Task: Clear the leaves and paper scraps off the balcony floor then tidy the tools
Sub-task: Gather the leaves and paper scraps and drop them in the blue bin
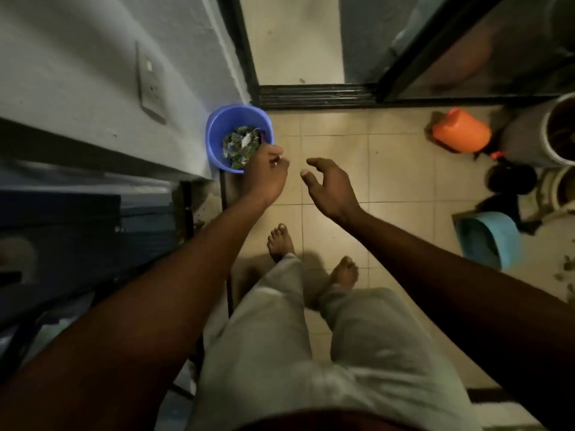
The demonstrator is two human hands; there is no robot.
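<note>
A round blue-violet bucket [235,119] stands on the tiled balcony floor [336,157], left of centre in the frame and tight against a pale wall. In its bottom lies a loose heap of dark leaves and pale paper scraps [240,146]. These look very light, limp or brittle and likely to flutter or crumble. They are probably best gathered in a soft pinch or a cupped scoop rather than squeezed. The bucket itself looks like thin, light plastic, and its rim seems the easiest place to take hold.

The left hand [265,173] hangs over the bucket's near right edge, its fingers curled in towards the thumb. Whether they pinch a scrap cannot be told. Just right of it, at centre frame, the right hand [330,185] hovers above the tiles, holding nothing, with fingers spread and relaxed.

Two bare feet show below. At the lower right edge a few more leaves [568,269] lie on the floor. Near them is a pale blue tub [489,241] tipped on its side. An orange jug [461,130] stands at upper right.
</note>
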